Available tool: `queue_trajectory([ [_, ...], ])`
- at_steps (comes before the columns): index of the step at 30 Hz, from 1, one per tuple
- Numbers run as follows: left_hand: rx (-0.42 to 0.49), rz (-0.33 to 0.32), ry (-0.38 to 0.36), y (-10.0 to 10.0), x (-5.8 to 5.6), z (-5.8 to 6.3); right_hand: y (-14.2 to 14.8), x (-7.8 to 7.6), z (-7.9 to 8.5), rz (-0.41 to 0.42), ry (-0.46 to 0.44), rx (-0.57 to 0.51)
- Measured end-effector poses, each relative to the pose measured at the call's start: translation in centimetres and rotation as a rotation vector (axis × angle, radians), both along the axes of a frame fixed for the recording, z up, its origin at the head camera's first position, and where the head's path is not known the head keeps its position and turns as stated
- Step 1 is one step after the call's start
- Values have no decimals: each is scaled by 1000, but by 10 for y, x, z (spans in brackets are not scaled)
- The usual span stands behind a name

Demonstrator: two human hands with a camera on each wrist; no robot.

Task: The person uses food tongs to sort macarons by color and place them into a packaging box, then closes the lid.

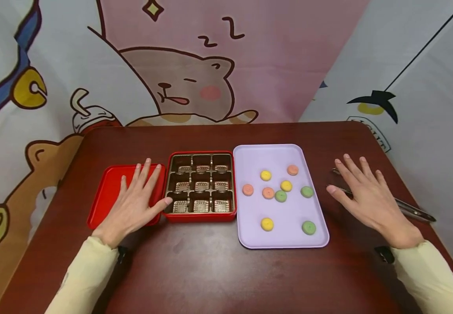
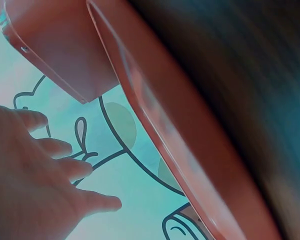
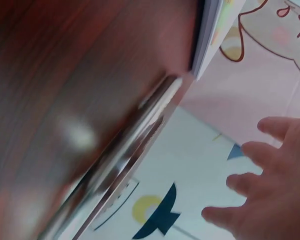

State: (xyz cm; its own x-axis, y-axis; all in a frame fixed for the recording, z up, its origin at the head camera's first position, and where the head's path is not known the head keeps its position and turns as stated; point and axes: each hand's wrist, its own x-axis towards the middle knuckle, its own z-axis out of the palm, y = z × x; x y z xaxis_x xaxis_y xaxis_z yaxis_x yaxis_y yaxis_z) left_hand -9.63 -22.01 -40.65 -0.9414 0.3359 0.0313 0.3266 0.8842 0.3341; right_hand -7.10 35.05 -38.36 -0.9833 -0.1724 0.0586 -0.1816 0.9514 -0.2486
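I'm seeing the left hand (image 1: 133,206) hovering spread over the red lid (image 1: 106,192), table's (image 1: 195,270) left edge; nine-cell box (image 1: 200,218), lilac tray (image 1: 285,239) carrying button-like discs (image 1: 280,196); right hand (image 1: 371,202) hovering spread over metal tongs (image 1: 416,212), right edge.

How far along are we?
Done: the red lid is off the nine-compartment box. In hand: nothing; the left hand is over the lid, the right hand over the metal tongs. Remaining: probably filling the compartments, which all look empty, with the nine button-like discs on the lavender tray, then fitting the lid.
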Motion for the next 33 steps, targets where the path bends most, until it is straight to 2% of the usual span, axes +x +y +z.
queue_trajectory([
  [5,8,-5,-1,-1,2,-1,19,2,1,19,-25,-36],
  [11,6,-3,-16,-3,3,-3,44,-1,-6,50,-43,-89],
  [21,13,4,-12,-4,5,-8,62,-19,-17,-30,-209,-151],
  [26,6,5,-22,-3,5,-8,68,-22,-23,-52,-229,-113],
  [33,6,0,-28,-1,3,-8,71,-26,-29,-36,-224,-38],
])
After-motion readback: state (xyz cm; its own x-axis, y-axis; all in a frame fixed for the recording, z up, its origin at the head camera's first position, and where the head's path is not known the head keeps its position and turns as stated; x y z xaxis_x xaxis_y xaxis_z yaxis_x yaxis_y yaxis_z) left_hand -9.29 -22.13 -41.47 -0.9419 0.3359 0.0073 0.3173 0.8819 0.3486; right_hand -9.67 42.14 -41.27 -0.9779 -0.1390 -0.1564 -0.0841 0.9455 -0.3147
